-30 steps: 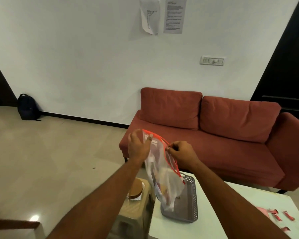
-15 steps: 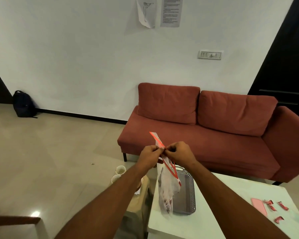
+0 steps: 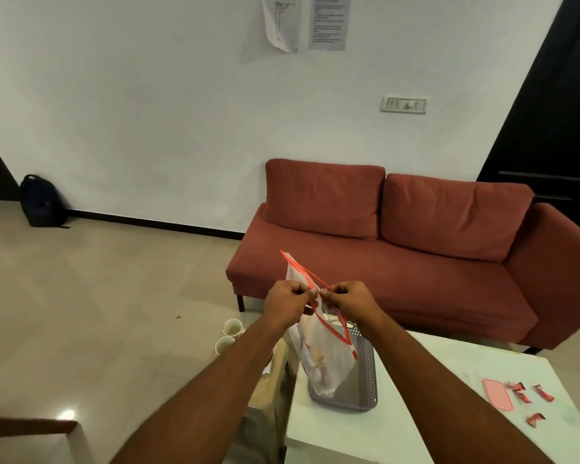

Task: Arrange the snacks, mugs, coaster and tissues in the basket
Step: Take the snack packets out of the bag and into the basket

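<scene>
A clear zip bag (image 3: 322, 356) with a red seal strip hangs in front of me, holding packets I cannot make out. My left hand (image 3: 287, 304) and my right hand (image 3: 350, 301) both pinch the red strip at its middle, fingertips almost touching. The bag's bottom dips into the grey perforated basket (image 3: 365, 386) on the white table (image 3: 416, 416). Two white mugs (image 3: 230, 334) stand on the beige stool (image 3: 268, 390) to the left, partly behind my left forearm. Several small red snack packets (image 3: 529, 396) lie at the table's right side.
A pink flat object (image 3: 498, 394) lies beside the red packets. A red sofa (image 3: 399, 249) stands just behind the table. A dark backpack (image 3: 41, 200) leans against the far wall. A brown edge (image 3: 24, 428) juts in at lower left.
My hands came together from the bag's two ends to the middle of the red strip, and its mouth went from wide open to nearly flat. The view shifted, revealing the mugs.
</scene>
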